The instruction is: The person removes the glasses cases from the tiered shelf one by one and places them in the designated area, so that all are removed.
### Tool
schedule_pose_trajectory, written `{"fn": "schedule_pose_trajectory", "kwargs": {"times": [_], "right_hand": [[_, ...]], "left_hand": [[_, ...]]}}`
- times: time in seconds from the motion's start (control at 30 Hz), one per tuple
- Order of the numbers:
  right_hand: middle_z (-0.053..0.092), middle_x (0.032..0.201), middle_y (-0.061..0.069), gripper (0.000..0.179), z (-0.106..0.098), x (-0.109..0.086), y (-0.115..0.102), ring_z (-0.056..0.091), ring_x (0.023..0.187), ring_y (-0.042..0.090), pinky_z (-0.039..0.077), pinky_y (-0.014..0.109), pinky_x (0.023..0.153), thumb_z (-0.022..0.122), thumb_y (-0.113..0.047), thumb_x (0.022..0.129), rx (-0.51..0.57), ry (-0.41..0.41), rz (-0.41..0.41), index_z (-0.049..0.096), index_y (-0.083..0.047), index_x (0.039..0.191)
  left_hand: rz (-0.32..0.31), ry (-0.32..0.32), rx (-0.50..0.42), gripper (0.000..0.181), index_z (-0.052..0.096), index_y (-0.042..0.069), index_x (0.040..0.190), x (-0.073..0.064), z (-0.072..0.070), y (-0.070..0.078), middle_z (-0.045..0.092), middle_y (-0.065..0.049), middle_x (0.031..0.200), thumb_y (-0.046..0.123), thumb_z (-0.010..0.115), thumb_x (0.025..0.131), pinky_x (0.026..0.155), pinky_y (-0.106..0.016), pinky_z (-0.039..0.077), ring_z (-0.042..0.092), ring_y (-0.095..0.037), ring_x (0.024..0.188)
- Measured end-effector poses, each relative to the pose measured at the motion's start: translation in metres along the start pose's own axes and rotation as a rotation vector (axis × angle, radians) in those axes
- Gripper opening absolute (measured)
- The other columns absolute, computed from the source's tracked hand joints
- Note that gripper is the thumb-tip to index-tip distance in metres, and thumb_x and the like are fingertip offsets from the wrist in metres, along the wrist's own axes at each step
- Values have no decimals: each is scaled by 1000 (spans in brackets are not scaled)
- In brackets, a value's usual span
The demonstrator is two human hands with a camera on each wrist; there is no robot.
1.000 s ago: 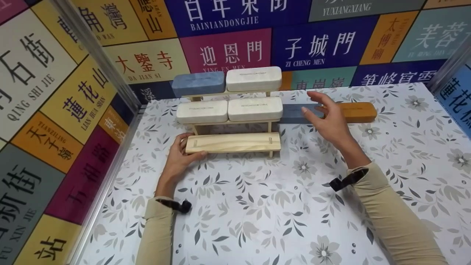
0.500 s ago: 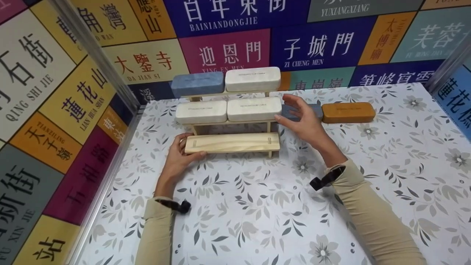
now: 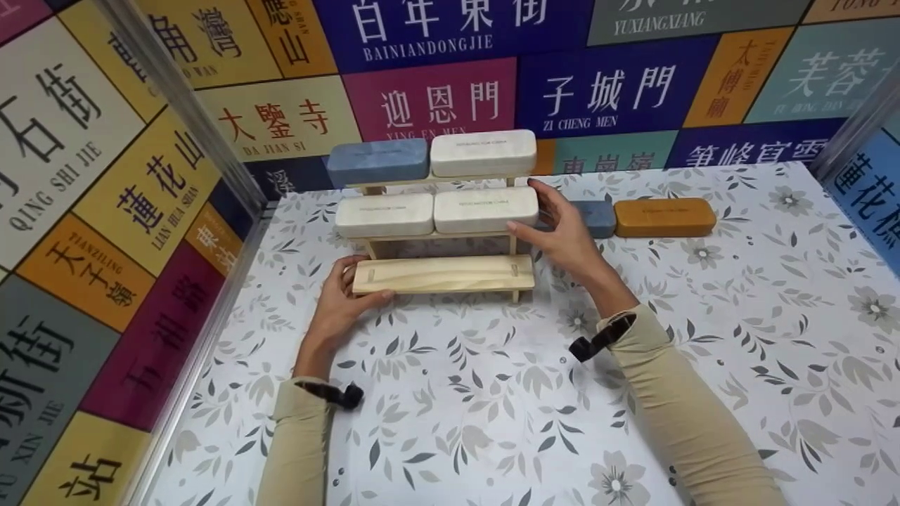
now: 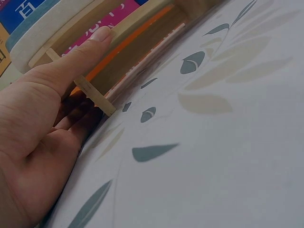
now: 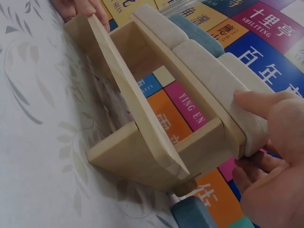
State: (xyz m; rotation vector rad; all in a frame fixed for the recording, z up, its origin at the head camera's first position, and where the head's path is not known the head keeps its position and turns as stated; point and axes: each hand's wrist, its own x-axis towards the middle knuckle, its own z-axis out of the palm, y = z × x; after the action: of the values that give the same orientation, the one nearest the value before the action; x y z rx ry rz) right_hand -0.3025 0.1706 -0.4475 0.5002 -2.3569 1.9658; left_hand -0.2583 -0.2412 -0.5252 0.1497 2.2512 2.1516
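Note:
A three-step wooden stand [image 3: 444, 275] stands on the table. My left hand [image 3: 336, 299] grips the left end of its bare lowest step, thumb in front and fingers behind the leg, as the left wrist view also shows. On the middle step sit two white glasses cases side by side. My right hand [image 3: 562, 235] holds the right end of the right-hand white glasses case [image 3: 485, 211]; in the right wrist view the thumb [image 5: 254, 101] lies on its front and the fingers curl at its end. Left of it is the other white case [image 3: 384, 215].
A blue case [image 3: 378, 160] and a white case [image 3: 483, 152] lie on the top step. On the table right of the stand, another blue case [image 3: 596, 219], partly behind the right hand, and an orange case [image 3: 665, 219] lie in line. Sign-printed walls [image 3: 439, 91] border the table.
My right hand has moved left from over the blue case on the table to the right end of the white glasses case on the middle step. The left hand keeps its place.

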Motion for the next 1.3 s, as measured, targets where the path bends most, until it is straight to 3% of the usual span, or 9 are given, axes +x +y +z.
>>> {"fn": "schedule_pose_trajectory", "kwargs": {"times": [0.2, 0.53, 0.97, 1.2, 1.3], "right_hand": [[45, 170, 10, 85, 2, 2, 4, 41, 159, 27, 32, 48, 133, 81, -30, 100, -41, 14, -2, 35, -17, 170], [57, 161, 6, 77, -5, -2, 11, 53, 149, 24, 40, 46, 127, 86, -32, 96, -18, 48, -33, 47, -22, 163], [64, 155, 4, 77, -17, -17, 12, 62, 140, 24, 49, 47, 118, 89, -36, 93, -136, 101, -58, 53, -20, 159], [64, 154, 8, 75, -24, -24, 15, 65, 133, 18, 54, 24, 109, 90, -23, 92, -31, 104, -66, 53, -15, 158], [61, 157, 12, 77, -28, -27, 16, 64, 134, 18, 56, 22, 107, 89, -14, 91, 47, 90, -68, 52, -10, 158]], "left_hand": [[-4, 2, -15, 84, 48, 17, 152, -1, -1, 0, 64, -8, 147, 12, 96, 84, 104, -27, 57, 66, -24, 130], [6, 3, 3, 86, 47, 14, 153, 0, 3, 0, 65, -10, 148, 8, 96, 82, 106, -28, 57, 67, -25, 129], [16, 7, 6, 84, 47, 13, 153, -1, 3, -2, 65, -12, 146, 6, 95, 83, 107, -28, 55, 67, -24, 128], [13, 12, -1, 86, 46, 12, 154, 0, 1, -2, 64, -12, 147, 5, 95, 83, 106, -27, 56, 67, -23, 128], [11, 12, -5, 87, 46, 13, 154, 0, 1, -2, 64, -11, 148, 5, 95, 82, 106, -28, 56, 67, -24, 129]]}}
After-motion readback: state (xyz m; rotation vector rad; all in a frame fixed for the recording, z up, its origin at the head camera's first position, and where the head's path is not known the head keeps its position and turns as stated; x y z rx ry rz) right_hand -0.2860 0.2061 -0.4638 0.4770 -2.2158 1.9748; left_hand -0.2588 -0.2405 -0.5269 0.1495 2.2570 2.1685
